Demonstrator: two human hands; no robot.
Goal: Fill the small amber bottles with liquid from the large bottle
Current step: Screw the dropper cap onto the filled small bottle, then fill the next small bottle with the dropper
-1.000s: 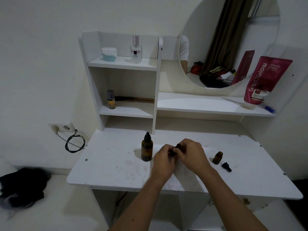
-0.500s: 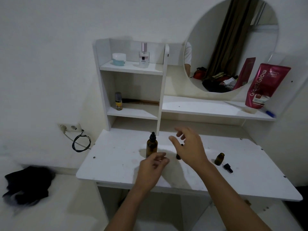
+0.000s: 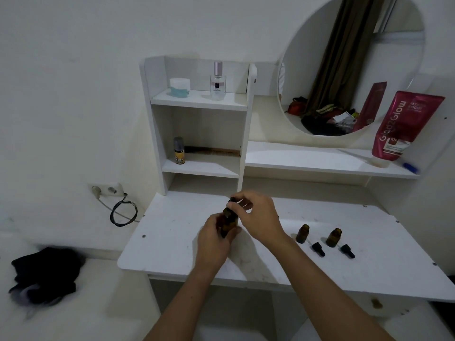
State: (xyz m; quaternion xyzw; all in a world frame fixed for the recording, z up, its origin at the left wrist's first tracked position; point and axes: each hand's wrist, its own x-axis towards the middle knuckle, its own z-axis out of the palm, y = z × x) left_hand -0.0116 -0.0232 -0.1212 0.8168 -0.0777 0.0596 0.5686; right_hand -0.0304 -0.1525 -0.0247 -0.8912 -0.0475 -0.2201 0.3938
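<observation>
Left hand [image 3: 213, 238] wraps the body of the large bottle [image 3: 227, 221], holding it near the middle of the counter [image 3: 172, 232], a bit toward the back edge. Cannot tell if its base rests on the counter or is lifted; the hand hides it. Right hand [image 3: 256, 215] is over the top, fingertips pinched closed on the black cap [image 3: 232, 200]. Looks like the cap-opening step, not pouring yet.

Two small amber bottles stand open toward the right side of the counter: one [image 3: 302, 233] nearer the hands, one [image 3: 333, 237] further right. A black dropper cap lies just in front of each, the first [image 3: 318, 249] and the second [image 3: 347, 251], both on their sides. Whether the small bottles hold any liquid is too dark to tell.

To do this well: keep the left grip firm and the large bottle upright while the right twists, so nothing sloshes once the cap frees. Turn only the cap, not the whole bottle. If it carries a dropper tube, lift straight up to avoid dripping. Keep the right forearm clear of the small bottles, which are light, open and likely easy to tip. Set the cap down away from the counter's front edge, since the loose droppers could roll.
</observation>
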